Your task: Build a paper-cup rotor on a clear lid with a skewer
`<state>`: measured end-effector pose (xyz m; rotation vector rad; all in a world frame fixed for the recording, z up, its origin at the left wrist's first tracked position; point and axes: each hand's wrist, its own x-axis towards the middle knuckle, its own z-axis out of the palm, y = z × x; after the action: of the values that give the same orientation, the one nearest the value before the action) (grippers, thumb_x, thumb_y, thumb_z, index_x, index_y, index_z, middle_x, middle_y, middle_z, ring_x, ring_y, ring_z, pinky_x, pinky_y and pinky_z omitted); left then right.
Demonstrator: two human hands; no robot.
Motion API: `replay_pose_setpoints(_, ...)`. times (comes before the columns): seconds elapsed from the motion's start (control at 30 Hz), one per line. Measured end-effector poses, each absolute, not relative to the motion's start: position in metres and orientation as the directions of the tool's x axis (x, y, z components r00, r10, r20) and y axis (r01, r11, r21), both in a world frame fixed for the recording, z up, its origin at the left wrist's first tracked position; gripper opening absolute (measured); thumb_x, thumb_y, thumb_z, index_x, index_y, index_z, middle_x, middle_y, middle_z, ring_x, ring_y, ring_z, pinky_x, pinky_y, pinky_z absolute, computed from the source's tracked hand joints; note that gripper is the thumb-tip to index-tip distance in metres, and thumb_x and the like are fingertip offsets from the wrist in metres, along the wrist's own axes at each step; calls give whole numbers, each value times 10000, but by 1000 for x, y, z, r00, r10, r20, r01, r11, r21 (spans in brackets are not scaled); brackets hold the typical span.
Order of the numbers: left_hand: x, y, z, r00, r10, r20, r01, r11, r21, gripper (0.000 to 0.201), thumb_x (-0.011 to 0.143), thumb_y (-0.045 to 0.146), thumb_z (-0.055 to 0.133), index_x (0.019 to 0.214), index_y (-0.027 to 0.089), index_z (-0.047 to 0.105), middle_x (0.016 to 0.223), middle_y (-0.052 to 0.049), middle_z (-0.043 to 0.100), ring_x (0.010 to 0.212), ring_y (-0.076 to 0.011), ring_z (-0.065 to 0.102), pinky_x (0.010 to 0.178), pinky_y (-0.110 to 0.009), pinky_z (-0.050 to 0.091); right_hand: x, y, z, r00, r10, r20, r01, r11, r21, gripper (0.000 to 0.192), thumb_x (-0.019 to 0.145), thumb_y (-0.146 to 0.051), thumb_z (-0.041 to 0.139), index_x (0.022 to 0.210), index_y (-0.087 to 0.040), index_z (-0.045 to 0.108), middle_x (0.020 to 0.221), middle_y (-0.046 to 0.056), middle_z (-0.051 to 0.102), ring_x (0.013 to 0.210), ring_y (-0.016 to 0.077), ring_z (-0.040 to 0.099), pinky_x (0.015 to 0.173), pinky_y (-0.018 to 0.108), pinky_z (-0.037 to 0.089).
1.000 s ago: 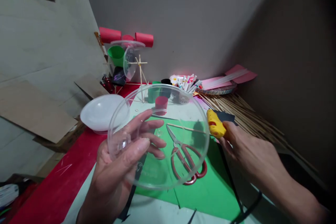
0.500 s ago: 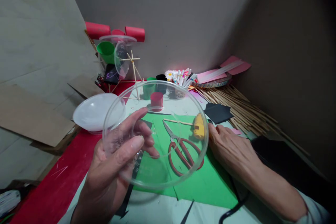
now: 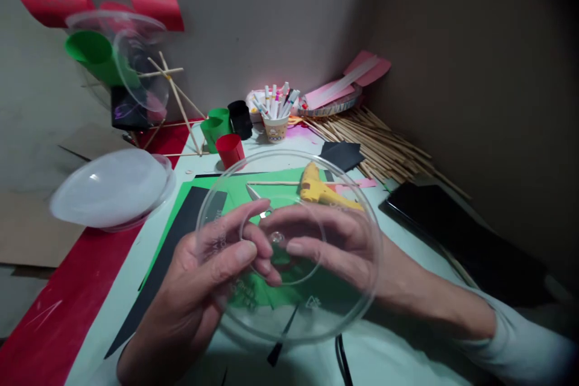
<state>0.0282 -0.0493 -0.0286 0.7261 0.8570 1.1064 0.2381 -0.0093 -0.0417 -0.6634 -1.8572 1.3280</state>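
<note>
Clear plastic, a round lid (image 3: 289, 247) fills the middle of the view, held up flat-on toward the camera above the pale surface (image 3: 398, 235) with its green paper sheet (image 3: 217, 190). The lid has no long axis; its shallow centre ring faces the person. The left hand (image 3: 199, 283) grips it at the left rim, thumb on the near face and fingers (image 3: 253, 223) curled behind, closed on the plastic. The right hand (image 3: 344, 241) lies behind the lid, seen through it, its fingers narrowly bunched and pointing left so the tips meet the left fingertips at the centre ring. Both hands are equally near, one on either side of the centre. Beyond the lid a yellow glue gun (image 3: 323, 190) rests on the green sheet, apart from both hands.
</note>
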Motion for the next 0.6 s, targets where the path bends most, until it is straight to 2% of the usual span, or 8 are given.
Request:
replay_pose_setpoints(0.07, 34, -50, -27, 163, 953, -255, -430, 301, 851, 283, 763, 212, 851, 1042, 254, 841, 731, 13, 720, 618, -112, 707, 619, -160, 582, 234, -12, -46, -601, 767, 224, -148, 169, -975, 199, 1029, -358, 638, 1176, -293, 755, 1059, -23, 770, 983, 165, 704, 918, 271, 540)
replay_pose_setpoints(0.13, 38, -50, -26, 108, 957, -270, -406, 290, 867, 269, 743, 202, 849, 1010, 231, 845, 697, 11, 712, 591, -109, 692, 601, -159, 571, 233, -11, -46, -583, 794, 173, -164, 94, -982, 157, 1004, -326, 678, 1107, -298, 793, 1036, -35, 777, 997, 161, 705, 905, 240, 539)
replay_pose_setpoints(0.23, 40, -50, -25, 87, 955, -284, -367, 296, 882, 236, 755, 209, 828, 990, 229, 844, 659, 17, 699, 563, -110, 687, 571, -157, 551, 233, -9, -45, -561, 814, 148, -165, 65, -984, 119, 963, -272, 725, 1028, -306, 819, 951, -52, 780, 933, 144, 708, 838, 203, 546)
replay_pose_setpoints(0.37, 41, -50, -25, 105, 956, -274, -332, 293, 897, 207, 759, 218, 812, 962, 231, 850, 644, 24, 694, 543, -102, 676, 564, -157, 544, 230, -9, -48, -530, 843, 90, -154, 10, -988, 31, 896, -280, 779, 904, -268, 806, 826, -40, 745, 800, 141, 667, 759, 216, 537)
replay_pose_setpoints(0.5, 42, -51, -24, 129, 943, -306, -343, 332, 879, 204, 798, 170, 750, 957, 239, 857, 639, 28, 699, 560, -108, 691, 568, -153, 549, 225, -10, -53, -532, 845, 56, -150, -29, -988, 68, 846, -322, 788, 822, -259, 776, 788, -25, 732, 751, 164, 649, 715, 266, 515)
replay_pose_setpoints(0.6, 42, -52, -22, 132, 937, -324, -330, 349, 877, 204, 815, 157, 738, 954, 247, 857, 652, 32, 708, 572, -111, 705, 581, -156, 552, 224, -10, -51, -499, 865, 51, -140, -23, -990, 46, 822, -272, 790, 781, -253, 781, 726, -37, 711, 697, 141, 618, 672, 240, 506)
